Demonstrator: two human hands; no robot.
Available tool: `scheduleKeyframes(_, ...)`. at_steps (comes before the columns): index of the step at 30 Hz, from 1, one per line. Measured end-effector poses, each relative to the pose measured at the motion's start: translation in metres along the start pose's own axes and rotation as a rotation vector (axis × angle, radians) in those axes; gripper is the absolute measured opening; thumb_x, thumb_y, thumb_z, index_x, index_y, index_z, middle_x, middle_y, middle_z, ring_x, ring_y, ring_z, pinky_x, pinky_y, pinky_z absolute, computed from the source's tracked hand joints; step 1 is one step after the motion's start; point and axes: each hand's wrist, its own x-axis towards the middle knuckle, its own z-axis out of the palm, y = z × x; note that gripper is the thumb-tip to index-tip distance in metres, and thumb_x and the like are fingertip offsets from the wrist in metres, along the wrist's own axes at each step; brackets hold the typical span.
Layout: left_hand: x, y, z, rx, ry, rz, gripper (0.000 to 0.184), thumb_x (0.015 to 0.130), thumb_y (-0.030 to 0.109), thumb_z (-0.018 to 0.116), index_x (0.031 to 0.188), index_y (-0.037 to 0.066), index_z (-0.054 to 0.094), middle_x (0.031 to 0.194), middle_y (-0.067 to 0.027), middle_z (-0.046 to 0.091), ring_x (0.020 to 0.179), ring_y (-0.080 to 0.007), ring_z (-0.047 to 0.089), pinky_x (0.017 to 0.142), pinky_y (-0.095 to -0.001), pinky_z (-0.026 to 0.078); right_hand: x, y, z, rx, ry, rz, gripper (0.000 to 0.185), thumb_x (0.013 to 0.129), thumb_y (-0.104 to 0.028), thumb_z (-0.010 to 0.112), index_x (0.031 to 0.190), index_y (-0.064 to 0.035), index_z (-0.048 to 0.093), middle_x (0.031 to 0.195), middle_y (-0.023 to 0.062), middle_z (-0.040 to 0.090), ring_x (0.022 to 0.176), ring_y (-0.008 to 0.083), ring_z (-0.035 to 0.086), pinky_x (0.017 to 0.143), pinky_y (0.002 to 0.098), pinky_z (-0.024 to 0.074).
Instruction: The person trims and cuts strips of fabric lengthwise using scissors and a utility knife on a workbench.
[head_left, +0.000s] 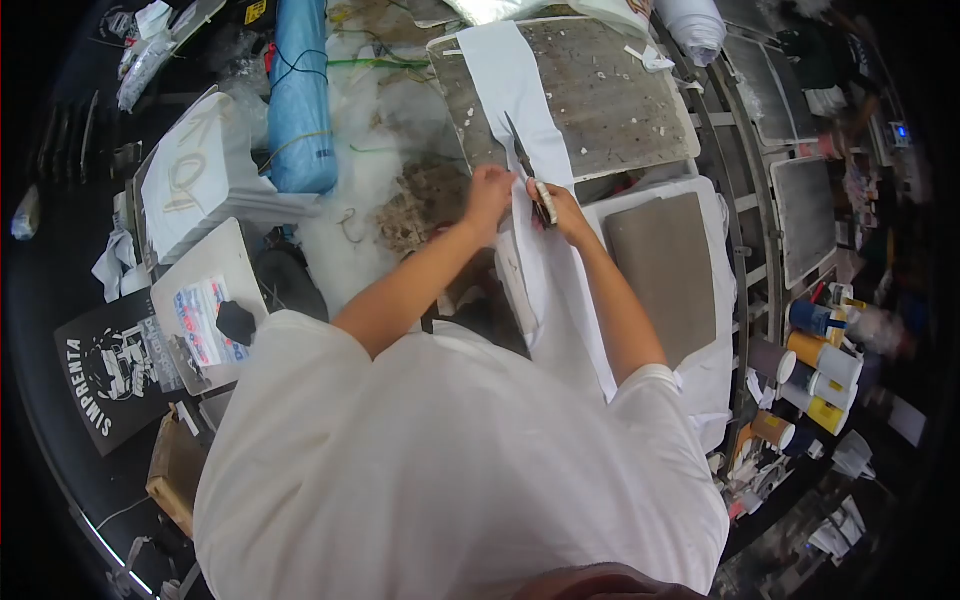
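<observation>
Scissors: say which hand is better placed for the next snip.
Probably the right hand: it holds the scissors, blades over the white cloth. The left hand is near the cloth's edge.

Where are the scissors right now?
In the head view, the scissors are in the right hand, just right of the left hand, their blades over the white strip.

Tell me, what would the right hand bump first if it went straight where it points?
Probably the white strip: the right hand points its scissors up along it, though the depth is hard to judge.
</observation>
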Motion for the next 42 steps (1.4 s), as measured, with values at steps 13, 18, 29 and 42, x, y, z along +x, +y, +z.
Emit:
scheduleKeyframes(13, 0.078, 0.007, 0.004, 0.021, -0.065, -0.044, 0.023, 0.091, 0.020, 0.066, 0.106, 0.005, 0.057, 0.082, -0.0019, 0.059, 0.068, -0.0105, 0.054, 0.059, -0.0243, 0.046, -0.008, -0.016, -0.001, 0.027, -0.063, 0.073, 0.053, 0.088, -0.058, 0.059, 0.084, -0.0061, 0.064, 0.064, 0.0005, 0.058, 0.049, 0.0096, 0.054, 0.045, 0.0239, 0.0396)
scheduleKeyframes(18, 0.087, 0.012, 0.012, 0.215, 0.078, -0.045, 0.025, 0.086, 0.017, 0.070, 0.104, 0.005, 0.058, 0.074, -0.0003, 0.057, 0.064, -0.0089, 0.049, 0.054, -0.0246, 0.041, -0.006, -0.013, -0.003, 0.029, -0.066, 0.057, 0.053, 0.089, -0.058, 0.058, 0.084, -0.0056, 0.064, 0.064, 0.0012, 0.058, 0.049, 0.0100, 0.055, 0.045, 0.0244, 0.0390)
scheduleKeyframes(29, 0.069, 0.019, 0.008, 0.232, 0.171, 0.086, 0.043, 0.079, 0.012, 0.074, 0.113, 0.001, 0.051, 0.095, -0.0094, 0.061, 0.083, -0.0166, 0.057, 0.074, -0.0308, 0.047, -0.002, -0.008, 0.001, 0.070, -0.070, 0.044, 0.059, 0.084, -0.064, 0.060, 0.084, -0.0053, 0.062, 0.061, 0.0020, 0.056, 0.049, 0.0114, 0.055, 0.048, 0.0251, 0.0419)
scheduleKeyframes(42, 0.067, 0.023, 0.003, 0.077, -0.003, -0.185, 0.007, 0.089, 0.016, 0.066, 0.088, 0.010, 0.062, 0.084, -0.0010, 0.063, 0.073, -0.0140, 0.060, 0.066, -0.0304, 0.047, 0.001, -0.002, -0.001, 0.076, -0.042, 0.016, 0.048, 0.088, -0.053, 0.063, 0.085, -0.0055, 0.064, 0.063, 0.0001, 0.055, 0.050, 0.0099, 0.054, 0.047, 0.0252, 0.0401)
